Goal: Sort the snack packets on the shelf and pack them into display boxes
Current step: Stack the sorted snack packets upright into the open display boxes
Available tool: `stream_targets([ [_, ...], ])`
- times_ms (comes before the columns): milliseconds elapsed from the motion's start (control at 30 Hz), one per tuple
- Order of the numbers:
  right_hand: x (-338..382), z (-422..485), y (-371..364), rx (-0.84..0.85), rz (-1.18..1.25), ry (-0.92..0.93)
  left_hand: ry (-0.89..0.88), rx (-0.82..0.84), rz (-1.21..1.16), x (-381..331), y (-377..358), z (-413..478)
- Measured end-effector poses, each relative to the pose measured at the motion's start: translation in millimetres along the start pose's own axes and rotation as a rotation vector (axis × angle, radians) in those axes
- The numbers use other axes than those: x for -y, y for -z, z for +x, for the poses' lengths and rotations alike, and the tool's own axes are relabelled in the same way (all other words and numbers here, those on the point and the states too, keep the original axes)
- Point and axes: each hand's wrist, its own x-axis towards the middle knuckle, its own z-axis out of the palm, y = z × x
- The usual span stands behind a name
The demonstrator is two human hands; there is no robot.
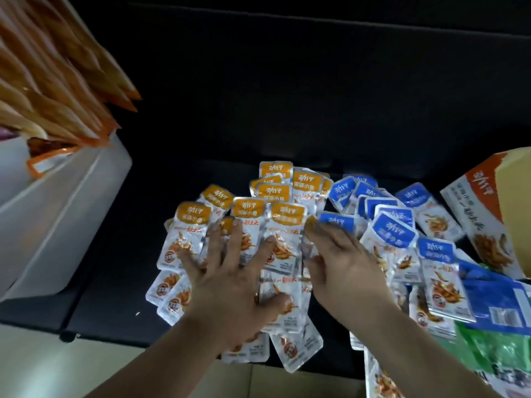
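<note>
I had my left hand (230, 271) and right hand (342, 268) spread flat, fingers straight, on the orange packets (283, 222) heaped by the shelf's (258, 110) front edge, the blue packets (393, 231) touching them toward the right edge, where a display box (488, 214) stood.

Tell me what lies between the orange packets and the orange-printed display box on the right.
The pile of blue packets lies between the orange packets and the display box, spread across the dark surface.
</note>
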Motion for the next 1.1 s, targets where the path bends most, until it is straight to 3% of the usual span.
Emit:
stream_targets([
  [200,-29.9,3.7,-4.5,-0.013,0.029,-0.046,0.023,0.009,0.005,32.9,2.3,5.0],
  [367,-11.5,11.5,-3.2,-0.035,-0.018,-0.034,0.032,-0.014,-0.038,45.0,4.7,10.7],
  [567,41.3,41.8,-19.7,0.396,-0.123,-0.088,-0.014,-0.047,-0.001,55.2,5.1,4.2],
  [700,60.6,50.5,-35.1,0.461,-0.106,-0.092,0.022,-0.029,-0.022,71.4,6.4,-3.1],
  [967,94.3,68.2,-59.8,0.386,0.058,0.016,0.049,-0.039,-0.045,121.0,13.4,-6.7],
  [1100,88.1,66.9,-59.3,0.134,0.34,0.034,0.013,-0.107,-0.083,129.5,12.5,-9.9],
])
